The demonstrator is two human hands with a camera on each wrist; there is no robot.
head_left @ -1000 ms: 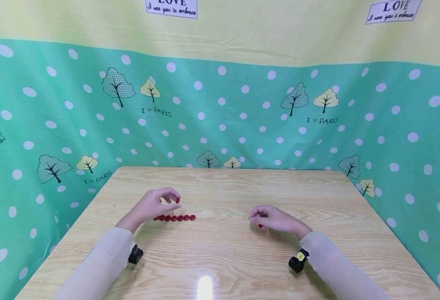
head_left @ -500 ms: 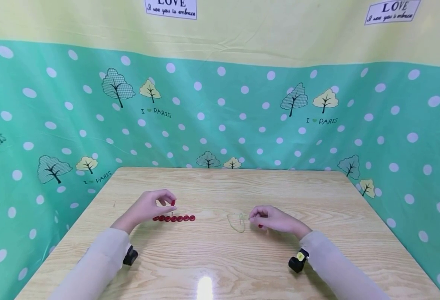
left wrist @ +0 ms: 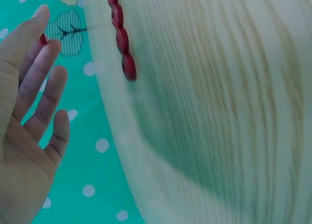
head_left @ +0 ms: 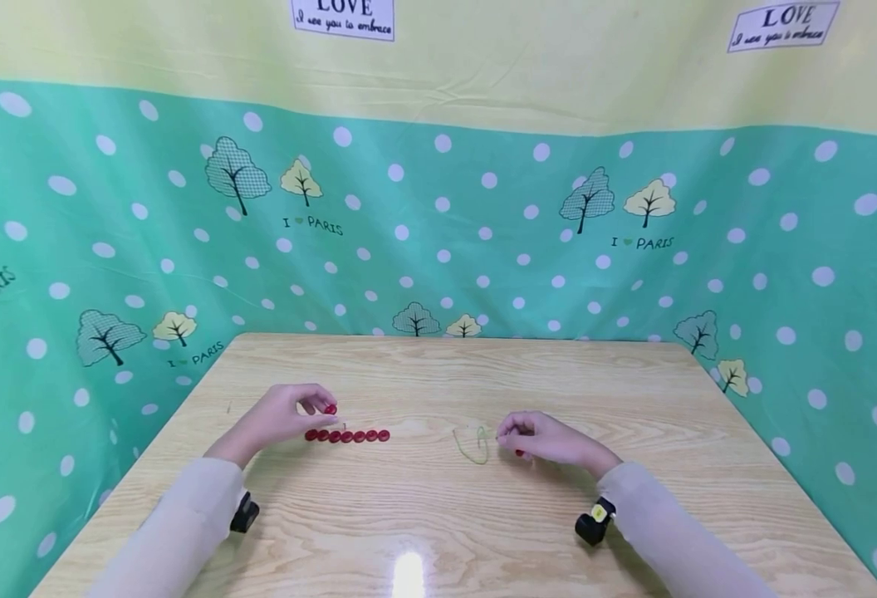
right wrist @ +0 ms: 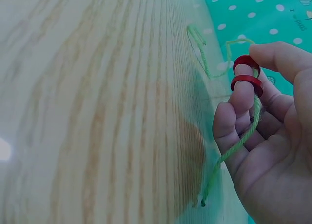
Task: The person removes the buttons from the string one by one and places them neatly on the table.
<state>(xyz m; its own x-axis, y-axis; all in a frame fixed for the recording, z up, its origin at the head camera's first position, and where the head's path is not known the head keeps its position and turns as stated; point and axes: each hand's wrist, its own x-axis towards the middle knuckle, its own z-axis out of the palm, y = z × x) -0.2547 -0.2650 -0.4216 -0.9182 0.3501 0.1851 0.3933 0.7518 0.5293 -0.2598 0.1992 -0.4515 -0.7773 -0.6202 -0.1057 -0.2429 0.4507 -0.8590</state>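
Note:
Out at the left, my left hand pinches a single red button between thumb and finger, raised over the table. Below and beside that hand runs a straight row of several red buttons, their edges touching in the left wrist view. My right hand holds two red buttons with its thumb and fingers. Green yarn passes by these buttons; one end hangs across the palm. The other part of the yarn trails in a loose loop left of the right hand.
The wooden table has a glare spot near its front. A teal dotted curtain hangs at the back and both sides. Each wrist wears a small black camera.
The yarn, first stretched between both hands, now lies in a loop near the right hand. My left hand has drawn left with its button. The right hand stays in place.

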